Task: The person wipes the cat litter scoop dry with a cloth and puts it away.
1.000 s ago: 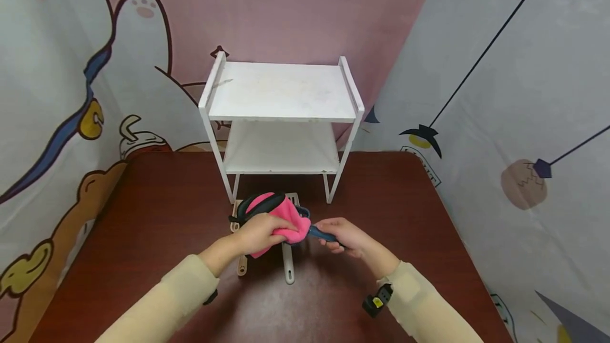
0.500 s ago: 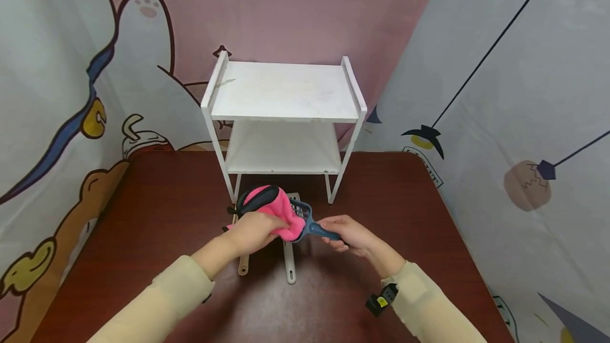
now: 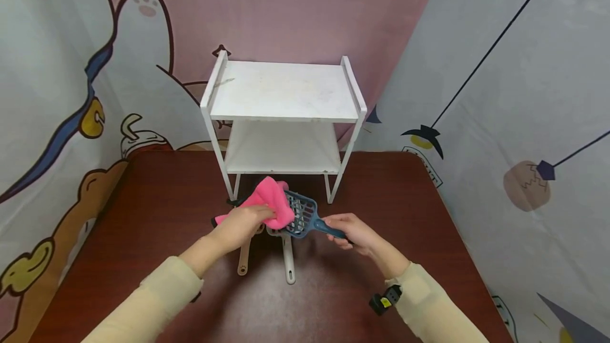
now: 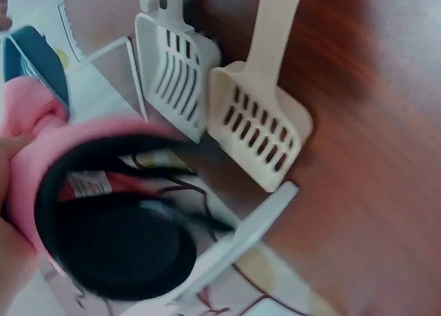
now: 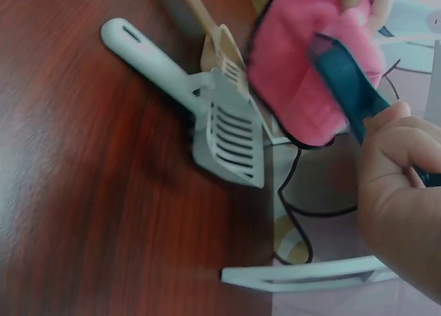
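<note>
My right hand [image 3: 350, 233] grips the handle of a blue litter scoop [image 3: 302, 215], raised above the table with its slotted head to the left. My left hand [image 3: 244, 222] holds a bunched pink cloth [image 3: 272, 201] with black edging, which overlaps the left side of the scoop's head. In the left wrist view the cloth's black edging [image 4: 124, 250] curls round, with a small label [image 4: 89, 184] inside. Underneath, a white litter scoop [image 5: 231, 133] and a beige litter scoop [image 4: 258, 116] lie on the table, their heads partly covered in the head view.
A white two-tier shelf [image 3: 286, 91] stands at the back of the dark red-brown table [image 3: 167, 216], just behind the scoops. Cartoon-printed fabric [image 3: 310, 9] hangs behind and along both sides.
The cloth has slid leftward off the blue scoop's head, uncovering its slots, and is lifted a little. My left hand has drawn back left; my right hand has shifted slightly right.
</note>
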`<act>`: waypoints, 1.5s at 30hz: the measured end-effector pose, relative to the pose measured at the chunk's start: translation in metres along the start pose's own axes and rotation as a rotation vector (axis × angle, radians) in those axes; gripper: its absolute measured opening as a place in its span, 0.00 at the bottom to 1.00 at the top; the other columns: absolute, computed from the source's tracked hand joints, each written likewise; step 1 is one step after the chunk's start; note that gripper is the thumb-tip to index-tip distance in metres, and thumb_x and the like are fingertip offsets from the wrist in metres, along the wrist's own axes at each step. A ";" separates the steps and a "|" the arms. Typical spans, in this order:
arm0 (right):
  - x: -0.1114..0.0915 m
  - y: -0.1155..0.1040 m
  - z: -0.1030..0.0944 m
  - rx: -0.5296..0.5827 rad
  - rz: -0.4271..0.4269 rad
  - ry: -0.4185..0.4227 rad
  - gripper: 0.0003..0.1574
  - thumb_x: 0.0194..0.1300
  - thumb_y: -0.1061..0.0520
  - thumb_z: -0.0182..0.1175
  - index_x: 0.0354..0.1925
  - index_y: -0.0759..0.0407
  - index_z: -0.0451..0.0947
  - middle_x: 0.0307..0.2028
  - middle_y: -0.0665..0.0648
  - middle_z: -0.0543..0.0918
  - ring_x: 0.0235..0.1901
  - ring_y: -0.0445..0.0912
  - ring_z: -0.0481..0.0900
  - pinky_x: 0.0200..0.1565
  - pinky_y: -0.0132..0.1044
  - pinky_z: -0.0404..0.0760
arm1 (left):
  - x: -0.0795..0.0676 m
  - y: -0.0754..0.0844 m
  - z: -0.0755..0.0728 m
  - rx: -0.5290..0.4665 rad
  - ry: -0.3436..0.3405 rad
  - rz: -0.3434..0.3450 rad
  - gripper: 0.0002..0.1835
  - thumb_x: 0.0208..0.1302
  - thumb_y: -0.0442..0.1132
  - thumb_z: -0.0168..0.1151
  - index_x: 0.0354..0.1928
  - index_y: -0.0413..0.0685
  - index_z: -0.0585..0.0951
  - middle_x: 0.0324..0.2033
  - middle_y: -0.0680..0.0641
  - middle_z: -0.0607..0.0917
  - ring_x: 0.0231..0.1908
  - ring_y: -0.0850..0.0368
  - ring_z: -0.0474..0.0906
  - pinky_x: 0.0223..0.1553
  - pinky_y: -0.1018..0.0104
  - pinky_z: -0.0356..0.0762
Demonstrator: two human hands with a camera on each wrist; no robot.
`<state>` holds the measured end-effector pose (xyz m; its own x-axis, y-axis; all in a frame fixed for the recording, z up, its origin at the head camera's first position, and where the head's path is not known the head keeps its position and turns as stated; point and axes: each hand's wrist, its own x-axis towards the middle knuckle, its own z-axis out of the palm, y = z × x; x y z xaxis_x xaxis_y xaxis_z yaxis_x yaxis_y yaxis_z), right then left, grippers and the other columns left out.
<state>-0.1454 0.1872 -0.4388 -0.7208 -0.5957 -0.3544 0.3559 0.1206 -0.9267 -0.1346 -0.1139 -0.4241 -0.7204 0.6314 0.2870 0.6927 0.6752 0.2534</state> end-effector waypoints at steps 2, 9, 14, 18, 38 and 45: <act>-0.003 0.003 -0.003 0.016 0.014 0.005 0.25 0.72 0.54 0.45 0.56 0.75 0.66 0.20 0.45 0.74 0.11 0.33 0.60 0.16 0.24 0.61 | 0.001 -0.004 -0.003 -0.053 0.086 -0.097 0.17 0.55 0.24 0.59 0.46 0.45 0.82 0.42 0.49 0.86 0.44 0.55 0.82 0.45 0.63 0.79; -0.003 0.012 -0.001 -0.051 0.068 0.005 0.26 0.71 0.55 0.46 0.55 0.76 0.67 0.19 0.46 0.75 0.11 0.33 0.59 0.16 0.24 0.60 | 0.022 0.008 -0.013 -0.221 0.257 -0.305 0.16 0.58 0.26 0.59 0.48 0.43 0.82 0.46 0.42 0.85 0.49 0.47 0.81 0.48 0.54 0.78; 0.004 0.012 0.012 -0.099 0.058 0.007 0.25 0.71 0.56 0.46 0.55 0.76 0.68 0.19 0.48 0.75 0.10 0.34 0.58 0.16 0.24 0.60 | 0.032 0.032 0.005 -0.241 0.128 -0.171 0.15 0.58 0.28 0.60 0.47 0.44 0.83 0.43 0.46 0.86 0.44 0.52 0.83 0.46 0.58 0.79; 0.008 0.011 0.020 -0.132 0.031 0.042 0.24 0.70 0.56 0.47 0.54 0.75 0.70 0.18 0.49 0.74 0.10 0.35 0.58 0.15 0.25 0.58 | 0.029 0.035 0.022 -0.190 0.028 -0.048 0.13 0.57 0.27 0.61 0.45 0.42 0.83 0.40 0.48 0.86 0.41 0.56 0.83 0.44 0.65 0.79; 0.001 0.003 0.016 -0.161 -0.020 0.035 0.24 0.71 0.56 0.48 0.54 0.75 0.71 0.18 0.48 0.74 0.10 0.34 0.58 0.15 0.25 0.57 | 0.021 -0.003 0.002 0.027 0.018 -0.113 0.13 0.58 0.25 0.57 0.42 0.46 0.82 0.37 0.49 0.86 0.36 0.57 0.82 0.38 0.64 0.80; -0.001 0.009 0.008 -0.092 0.013 -0.020 0.24 0.61 0.63 0.59 0.51 0.77 0.68 0.18 0.45 0.71 0.11 0.35 0.57 0.16 0.27 0.56 | 0.008 -0.028 -0.012 -0.139 0.141 -0.372 0.14 0.60 0.29 0.59 0.48 0.39 0.81 0.46 0.39 0.84 0.47 0.47 0.81 0.45 0.54 0.79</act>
<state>-0.1366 0.1830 -0.4461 -0.7043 -0.6090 -0.3648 0.3080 0.2007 -0.9300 -0.1598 -0.1322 -0.4182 -0.9175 0.2893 0.2729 0.3907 0.7833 0.4835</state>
